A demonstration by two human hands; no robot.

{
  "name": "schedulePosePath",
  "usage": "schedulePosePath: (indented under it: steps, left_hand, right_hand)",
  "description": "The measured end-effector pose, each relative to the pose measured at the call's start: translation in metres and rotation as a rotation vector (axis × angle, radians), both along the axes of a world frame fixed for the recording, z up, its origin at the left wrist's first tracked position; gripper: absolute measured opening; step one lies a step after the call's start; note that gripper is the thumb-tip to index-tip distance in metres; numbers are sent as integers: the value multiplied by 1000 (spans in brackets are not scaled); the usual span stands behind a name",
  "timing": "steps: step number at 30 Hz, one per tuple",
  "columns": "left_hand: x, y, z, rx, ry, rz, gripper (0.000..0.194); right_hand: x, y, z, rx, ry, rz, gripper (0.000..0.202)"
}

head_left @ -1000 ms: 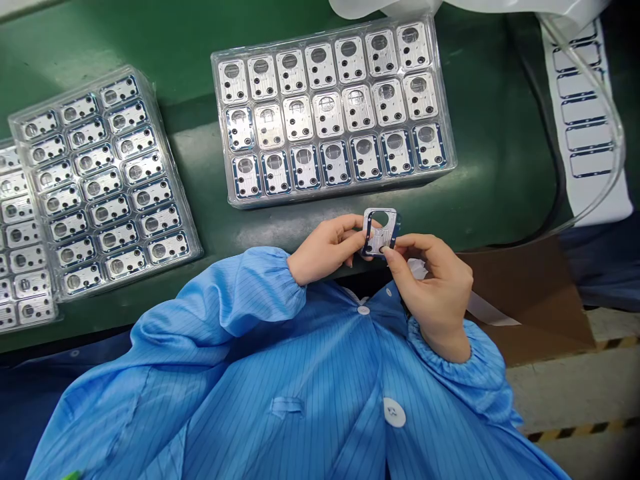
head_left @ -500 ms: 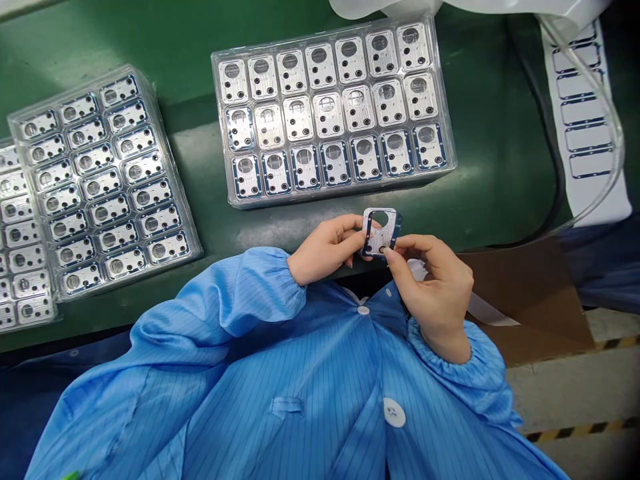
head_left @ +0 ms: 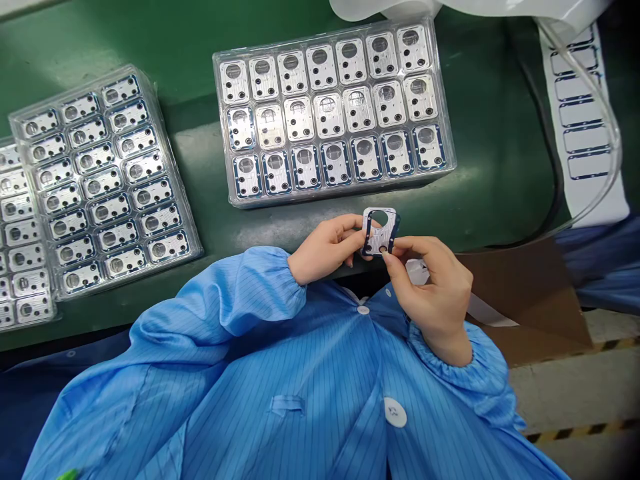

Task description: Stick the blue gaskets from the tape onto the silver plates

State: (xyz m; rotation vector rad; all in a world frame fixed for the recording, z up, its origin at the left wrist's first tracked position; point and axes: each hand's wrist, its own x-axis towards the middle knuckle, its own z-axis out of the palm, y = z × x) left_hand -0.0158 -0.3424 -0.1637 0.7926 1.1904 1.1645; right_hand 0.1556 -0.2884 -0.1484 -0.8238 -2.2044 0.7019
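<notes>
My left hand [head_left: 330,247] is closed on the left edge of a small silver metal plate [head_left: 381,235], thumb in front and fingers behind. The plate is held upright and has one large round hole at the top and smaller holes at the bottom. A dark blue frame-shaped gasket [head_left: 393,239] runs along its edges. My right hand [head_left: 433,277] grips the plate's lower right corner, its thumb tip near a small bottom hole and its fingers partly hidden behind. Beyond both hands, a clear plastic tray [head_left: 341,195] holds rows of similar plates, some blue-edged.
On the left of the green table [head_left: 185,40], more clear trays [head_left: 196,250] hold similar plates. A white backing sheet [head_left: 597,197] with blue gaskets lies at the right, behind a clear tube [head_left: 619,143]. Brown cardboard [head_left: 530,300] is at lower right.
My right thumb has shifted slightly left and down along the plate's lower edge. The blue gasket at the right edge now sticks out less. My left hand keeps its hold.
</notes>
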Motion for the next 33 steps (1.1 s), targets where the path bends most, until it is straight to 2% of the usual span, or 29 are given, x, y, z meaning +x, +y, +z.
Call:
schedulePosePath:
  steps: [10,17,20,27,33]
  left_hand:
    - [0,1,1,9,-8,2,23]
    - [1,0,-1,34,-21,29,30]
    - [1,-1,-2,38,-30,50,28]
    - [1,-2,-2,52,24,56,27]
    - [1,-2,-2,45,21,46,27]
  right_hand:
    - [-1,0,-4,137,-18,6,15]
    - [2,-3,-24,450,-74,-17,32]
    - [4,-5,-27,513,-98,-31,37]
    - [6,-7,-23,372,-111,-25,42]
    - [6,-6,-25,352,-94,-34,41]
